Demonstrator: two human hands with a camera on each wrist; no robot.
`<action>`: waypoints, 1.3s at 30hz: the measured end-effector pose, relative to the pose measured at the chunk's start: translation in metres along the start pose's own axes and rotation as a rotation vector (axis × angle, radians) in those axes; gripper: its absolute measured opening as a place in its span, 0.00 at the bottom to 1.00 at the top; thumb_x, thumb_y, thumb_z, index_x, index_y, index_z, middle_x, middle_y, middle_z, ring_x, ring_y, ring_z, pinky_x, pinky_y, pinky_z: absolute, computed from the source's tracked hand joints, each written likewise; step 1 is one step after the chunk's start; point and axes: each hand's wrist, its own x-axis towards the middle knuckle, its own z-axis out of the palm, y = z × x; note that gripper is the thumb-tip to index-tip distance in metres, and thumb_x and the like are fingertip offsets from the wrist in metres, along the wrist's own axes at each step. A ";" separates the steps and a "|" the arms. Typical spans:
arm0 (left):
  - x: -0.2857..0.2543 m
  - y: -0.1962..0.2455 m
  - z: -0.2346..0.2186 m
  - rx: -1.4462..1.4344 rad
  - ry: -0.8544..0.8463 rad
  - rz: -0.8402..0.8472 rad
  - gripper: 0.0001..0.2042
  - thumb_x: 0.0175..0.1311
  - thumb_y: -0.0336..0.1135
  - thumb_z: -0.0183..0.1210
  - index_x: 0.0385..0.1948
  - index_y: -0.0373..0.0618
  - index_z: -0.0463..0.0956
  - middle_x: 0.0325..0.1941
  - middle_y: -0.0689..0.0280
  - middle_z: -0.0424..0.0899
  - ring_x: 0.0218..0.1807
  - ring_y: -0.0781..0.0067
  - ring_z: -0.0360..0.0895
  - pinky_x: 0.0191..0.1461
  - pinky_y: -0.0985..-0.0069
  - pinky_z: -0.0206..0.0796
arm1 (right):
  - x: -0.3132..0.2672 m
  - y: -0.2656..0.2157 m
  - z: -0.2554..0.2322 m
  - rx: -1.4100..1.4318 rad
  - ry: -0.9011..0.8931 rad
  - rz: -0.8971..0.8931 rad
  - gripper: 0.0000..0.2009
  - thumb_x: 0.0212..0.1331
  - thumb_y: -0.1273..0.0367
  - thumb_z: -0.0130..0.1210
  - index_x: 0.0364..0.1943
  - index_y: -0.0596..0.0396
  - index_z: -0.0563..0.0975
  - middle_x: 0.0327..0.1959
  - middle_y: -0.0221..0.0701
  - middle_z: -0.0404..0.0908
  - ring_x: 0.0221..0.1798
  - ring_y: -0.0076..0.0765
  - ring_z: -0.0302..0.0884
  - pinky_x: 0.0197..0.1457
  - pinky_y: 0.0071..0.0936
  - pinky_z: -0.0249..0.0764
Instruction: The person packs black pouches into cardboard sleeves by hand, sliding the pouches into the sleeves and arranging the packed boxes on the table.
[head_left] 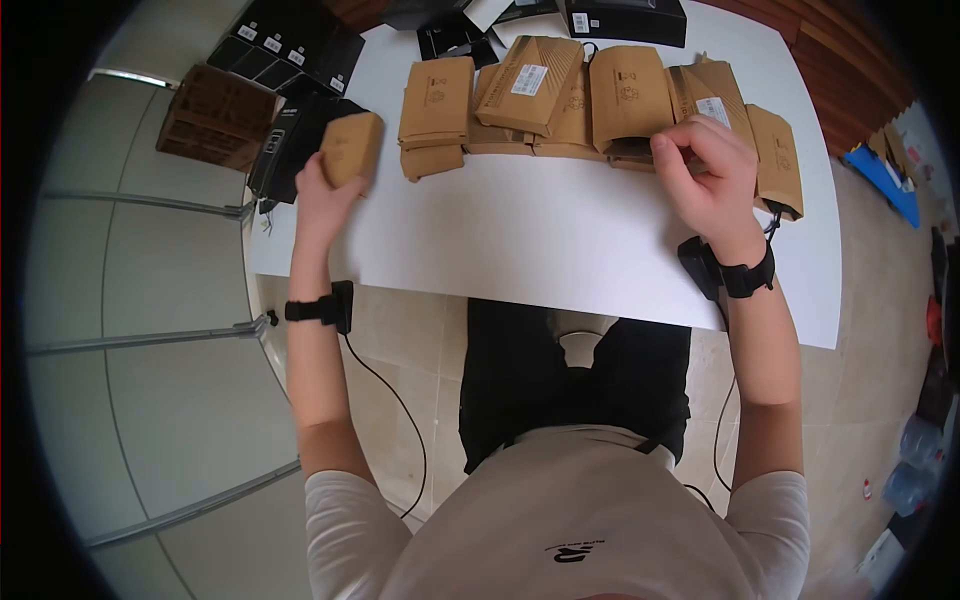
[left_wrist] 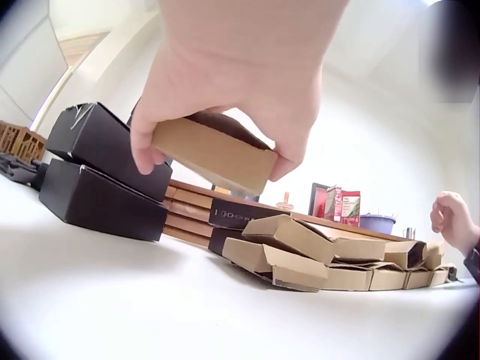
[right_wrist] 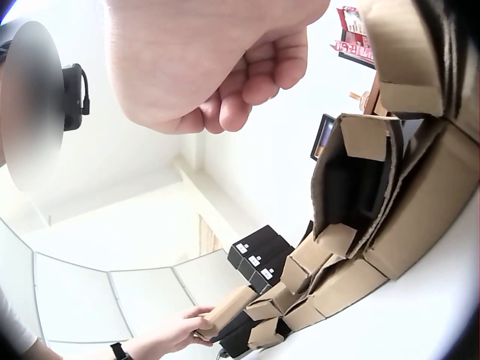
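Note:
My left hand [head_left: 326, 205] grips a small brown cardboard box [head_left: 354, 148] at the table's left side, thumb on one side and fingers on the other. In the left wrist view the held box [left_wrist: 214, 154] is raised above the white tabletop, near two stacked black boxes [left_wrist: 105, 199]. My right hand [head_left: 712, 180] hovers over the right part of a row of brown boxes, its fingers loosely curled with nothing in them. Below it in the right wrist view, a brown box [right_wrist: 352, 184] shows an open end with a dark inside.
Brown boxes [head_left: 437, 95] lie stacked along the middle of the white table [head_left: 500, 235]. Black boxes [head_left: 625, 20] stand at the back edge, and more black boxes [head_left: 290, 45] at the back left. A larger carton [head_left: 215, 118] is beyond the left edge.

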 end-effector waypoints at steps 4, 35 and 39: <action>0.010 0.008 0.013 0.116 -0.075 0.032 0.42 0.49 0.53 0.66 0.62 0.30 0.64 0.59 0.40 0.71 0.61 0.48 0.72 0.65 0.65 0.64 | -0.002 0.001 0.002 0.018 0.000 0.046 0.07 0.54 0.73 0.61 0.22 0.58 0.77 0.16 0.29 0.71 0.19 0.27 0.67 0.23 0.24 0.62; 0.033 0.077 0.029 0.182 -0.063 0.192 0.43 0.43 0.47 0.66 0.67 0.44 0.61 0.60 0.46 0.72 0.62 0.47 0.71 0.65 0.62 0.65 | -0.004 0.008 0.001 0.015 0.045 0.018 0.06 0.51 0.71 0.60 0.20 0.55 0.78 0.14 0.29 0.72 0.18 0.34 0.71 0.23 0.27 0.67; 0.019 0.052 0.005 0.215 0.054 -0.002 0.43 0.43 0.49 0.66 0.66 0.44 0.62 0.61 0.46 0.71 0.63 0.47 0.70 0.65 0.61 0.65 | -0.004 0.007 0.001 0.014 0.029 0.021 0.07 0.51 0.71 0.60 0.19 0.54 0.77 0.15 0.28 0.73 0.18 0.35 0.71 0.23 0.27 0.68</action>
